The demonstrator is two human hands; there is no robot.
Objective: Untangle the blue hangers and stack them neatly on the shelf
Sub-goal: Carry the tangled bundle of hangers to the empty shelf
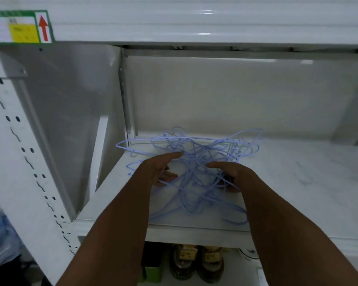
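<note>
blue wire hangers (196,153) lie tangled on the white shelf (298,172); your left hand (163,169) and right hand (230,176) each curl round strands. probably light, springy, snag-prone: take one by its shoulder.

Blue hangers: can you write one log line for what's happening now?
stage: untangling not done | blue hangers: tangled heap on shelf | left hand: in heap, grip unclear | right hand: fingers curled round wires
</note>
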